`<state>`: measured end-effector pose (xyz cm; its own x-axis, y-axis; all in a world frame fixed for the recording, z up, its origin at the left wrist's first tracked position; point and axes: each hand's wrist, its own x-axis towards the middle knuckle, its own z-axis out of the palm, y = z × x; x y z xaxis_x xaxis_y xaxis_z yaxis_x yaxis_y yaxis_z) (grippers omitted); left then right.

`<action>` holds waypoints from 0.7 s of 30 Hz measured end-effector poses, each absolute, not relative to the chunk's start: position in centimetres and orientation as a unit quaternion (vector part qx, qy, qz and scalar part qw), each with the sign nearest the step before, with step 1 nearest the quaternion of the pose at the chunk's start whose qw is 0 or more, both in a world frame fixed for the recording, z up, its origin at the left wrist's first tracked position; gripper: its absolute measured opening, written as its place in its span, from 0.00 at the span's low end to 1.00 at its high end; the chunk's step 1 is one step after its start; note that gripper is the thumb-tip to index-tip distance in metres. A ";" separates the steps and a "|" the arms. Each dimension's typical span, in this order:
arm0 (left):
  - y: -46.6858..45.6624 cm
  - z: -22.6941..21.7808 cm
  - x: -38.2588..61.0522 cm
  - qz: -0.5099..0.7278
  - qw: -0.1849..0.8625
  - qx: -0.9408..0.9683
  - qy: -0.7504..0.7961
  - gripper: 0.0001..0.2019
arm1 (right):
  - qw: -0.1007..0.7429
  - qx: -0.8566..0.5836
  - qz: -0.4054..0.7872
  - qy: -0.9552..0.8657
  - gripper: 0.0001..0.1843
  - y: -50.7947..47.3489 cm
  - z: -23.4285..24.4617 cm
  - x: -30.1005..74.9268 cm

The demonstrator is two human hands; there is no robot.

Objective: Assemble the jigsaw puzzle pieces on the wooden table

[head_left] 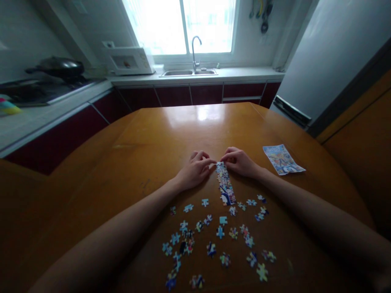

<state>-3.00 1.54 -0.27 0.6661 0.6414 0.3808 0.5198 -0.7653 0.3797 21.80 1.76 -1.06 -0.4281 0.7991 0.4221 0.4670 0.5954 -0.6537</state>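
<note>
A narrow strip of joined jigsaw puzzle pieces (224, 183) lies on the wooden table, running away from me. At the far left corner of the strip, my left hand (197, 170) pinches a small light puzzle piece, mostly covered by the fingertips. My right hand (240, 161) has its thumb and fingers closed on the far right corner of the strip. Nearer to me, several loose puzzle pieces are scattered, among them a light blue piece (223, 220), a yellow-green piece (262, 272) and a dark blue and white piece (211, 249).
A creased printed picture sheet (282, 158) lies right of my right hand on the table (146, 142). Beyond the table are a sink (179, 73) with a tap, a white microwave (130, 61), and a dark pan (59, 67) on the stove. A fridge (330, 53) stands at right.
</note>
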 end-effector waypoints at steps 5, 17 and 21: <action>1.6 -0.4 -3.0 0.248 0.114 0.907 0.320 0.13 | 0.340 -0.375 0.199 -0.839 0.11 1.8 -1.2 22.0; 1.3 0.0 -2.9 0.241 0.111 0.907 0.327 0.13 | 0.330 -0.371 0.149 -0.855 0.12 1.8 -1.3 21.8; 1.2 0.1 -2.8 0.239 0.107 0.908 0.328 0.12 | 0.321 -0.374 0.132 -0.860 0.11 1.5 -1.3 21.8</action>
<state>-2.83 1.24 0.10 0.6716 0.6460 0.3627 0.5435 -0.7623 0.3514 21.75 1.49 -1.32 -0.5142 0.7277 0.4540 0.5582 0.6858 -0.4670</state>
